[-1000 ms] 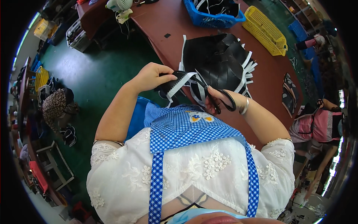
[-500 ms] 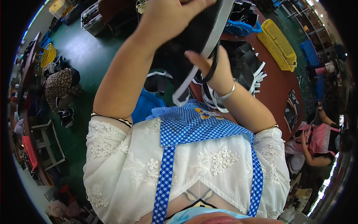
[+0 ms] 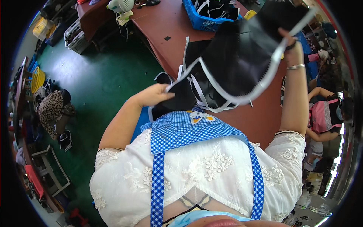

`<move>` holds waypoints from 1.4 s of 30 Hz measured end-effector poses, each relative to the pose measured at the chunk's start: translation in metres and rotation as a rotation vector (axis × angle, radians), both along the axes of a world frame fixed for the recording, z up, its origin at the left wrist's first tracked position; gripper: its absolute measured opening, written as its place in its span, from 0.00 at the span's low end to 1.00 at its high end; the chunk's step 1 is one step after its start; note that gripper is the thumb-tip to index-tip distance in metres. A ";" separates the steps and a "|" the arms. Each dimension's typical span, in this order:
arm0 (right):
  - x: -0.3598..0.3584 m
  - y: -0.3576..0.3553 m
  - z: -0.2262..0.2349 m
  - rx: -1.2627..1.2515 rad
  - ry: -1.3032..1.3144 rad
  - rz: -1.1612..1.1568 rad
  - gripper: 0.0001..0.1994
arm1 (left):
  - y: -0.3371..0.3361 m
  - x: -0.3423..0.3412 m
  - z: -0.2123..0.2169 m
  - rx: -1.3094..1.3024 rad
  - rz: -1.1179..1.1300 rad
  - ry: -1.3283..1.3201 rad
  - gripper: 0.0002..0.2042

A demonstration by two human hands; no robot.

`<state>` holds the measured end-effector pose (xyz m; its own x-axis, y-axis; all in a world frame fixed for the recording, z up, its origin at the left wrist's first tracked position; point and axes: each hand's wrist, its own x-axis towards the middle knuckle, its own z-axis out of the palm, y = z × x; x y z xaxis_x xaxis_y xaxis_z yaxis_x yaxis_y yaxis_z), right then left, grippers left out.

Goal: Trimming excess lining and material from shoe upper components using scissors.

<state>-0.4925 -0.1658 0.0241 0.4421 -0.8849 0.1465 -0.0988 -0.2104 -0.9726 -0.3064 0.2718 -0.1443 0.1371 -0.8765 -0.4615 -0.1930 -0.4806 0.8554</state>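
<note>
A black, glossy flat piece with white edging (image 3: 242, 56) is stretched out in front of me, blurred in part by motion. My right hand (image 3: 293, 51), raised at the right and wearing a silver bangle, grips its white-edged side. Lower at the left, my left hand (image 3: 157, 94) pinches a black corner between thumb and fingers. Whether both hands hold one joined piece or separate ones, I cannot tell. More black pieces with white strips (image 3: 206, 90) lie under it on the reddish-brown table (image 3: 159, 26).
A blue basket (image 3: 196, 20) filled with black and white pieces stands at the far side of the table. To its left is a small fan (image 3: 121, 5). A blue container (image 3: 141, 123) sits by my left forearm. Other people (image 3: 325, 113) sit at the right.
My hands have moved apart: the right one up and to the right, the left one down. The black piece, earlier upright between them, is now spread out wide across the table.
</note>
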 end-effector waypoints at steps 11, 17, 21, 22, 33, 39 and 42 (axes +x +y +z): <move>-0.017 0.205 -0.095 0.514 0.785 1.021 0.27 | 0.019 0.022 0.029 -0.134 0.023 -0.325 0.11; 0.011 0.227 -0.134 0.474 0.766 0.898 0.26 | 0.017 0.020 0.031 -0.066 -0.028 -0.312 0.12; 0.018 0.252 -0.141 0.447 0.561 0.712 0.22 | 0.021 0.027 0.038 -0.086 0.061 0.013 0.12; 0.018 0.251 -0.148 0.403 0.522 0.705 0.21 | 0.024 0.032 0.042 -0.103 0.085 0.207 0.12; 0.044 0.267 -0.064 0.106 -0.461 0.676 0.22 | -0.085 -0.014 0.208 -0.692 0.538 0.433 0.11; 0.025 0.192 -0.020 0.563 -0.826 0.792 0.14 | -0.182 -0.054 0.258 -0.786 -0.223 0.448 0.19; 0.008 0.149 -0.044 0.503 -0.764 0.572 0.15 | -0.252 -0.072 0.222 -0.682 -0.202 0.071 0.23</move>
<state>-0.4841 -0.0171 -0.0197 0.7550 -0.6116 0.2365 0.5574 0.4085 -0.7228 -0.3785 0.0198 0.0775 -0.0684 -0.9781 0.1967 -0.1540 0.2052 0.9665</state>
